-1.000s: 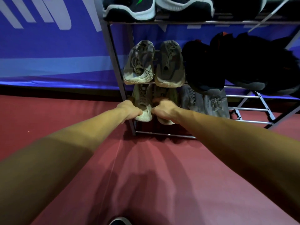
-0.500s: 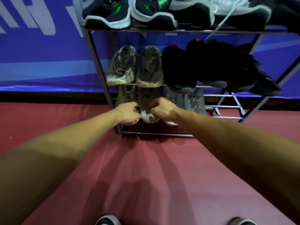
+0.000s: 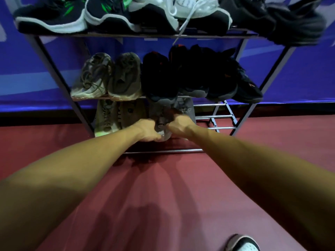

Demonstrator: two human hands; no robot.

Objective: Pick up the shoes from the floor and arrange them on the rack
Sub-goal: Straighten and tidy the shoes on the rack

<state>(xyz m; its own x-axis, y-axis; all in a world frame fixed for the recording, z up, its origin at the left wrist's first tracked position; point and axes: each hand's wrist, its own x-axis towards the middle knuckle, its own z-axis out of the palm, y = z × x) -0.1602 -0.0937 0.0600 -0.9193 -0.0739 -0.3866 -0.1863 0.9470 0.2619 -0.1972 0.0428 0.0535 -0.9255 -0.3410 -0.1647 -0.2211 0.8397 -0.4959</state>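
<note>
Left hand and right hand are close together at the bottom shelf, a narrow gap between them. Left-hand fingers are curled round the toe of a grey shoe. The right hand grips the second grey shoe just beside it, fingertips hidden. Both grey shoes stand toe-down on the lowest tier of the rack, right of an olive pair on the same tier. Middle tier: a worn beige pair at left, black shoes filling the rest. Top tier: dark trainers with green marks, a white shoe with a lace hanging over the edge, and more black footwear. The rack stands on a red floor against a blue banner. One light-toed shoe shows at the lower frame edge.
</note>
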